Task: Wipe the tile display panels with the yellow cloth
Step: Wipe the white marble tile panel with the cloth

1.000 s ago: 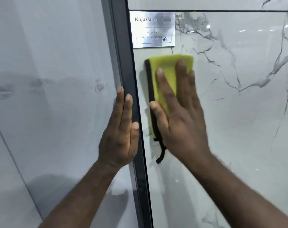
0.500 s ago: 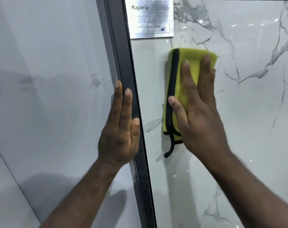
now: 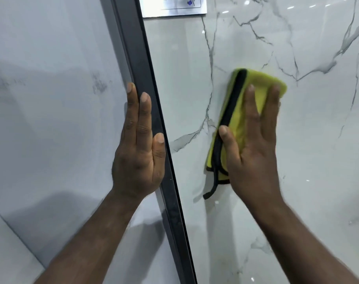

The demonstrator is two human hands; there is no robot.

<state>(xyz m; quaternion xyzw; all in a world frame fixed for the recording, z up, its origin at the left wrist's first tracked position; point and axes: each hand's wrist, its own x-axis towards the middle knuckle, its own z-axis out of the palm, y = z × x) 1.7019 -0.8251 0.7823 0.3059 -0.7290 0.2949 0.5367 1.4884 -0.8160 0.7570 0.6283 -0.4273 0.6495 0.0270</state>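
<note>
A folded yellow cloth (image 3: 239, 121) with a black edge band lies flat against the glossy white marble tile panel (image 3: 309, 140) with grey veins. My right hand (image 3: 254, 152) presses on the cloth with straight, spread fingers, and the thumb lies along the black band. A loose black strip hangs below the cloth. My left hand (image 3: 139, 148) rests flat, fingers straight, on the edge of the pale grey tile panel (image 3: 51, 119) beside the dark frame.
A dark metal frame strip (image 3: 154, 124) runs top to bottom between the two panels. A silver label plate (image 3: 174, 9) is fixed at the top of the marble panel, partly cut off by the frame's upper edge.
My right hand has slid the cloth rightwards and down across the marble panel, away from the frame and the label plate. My left hand stays on the frame edge.
</note>
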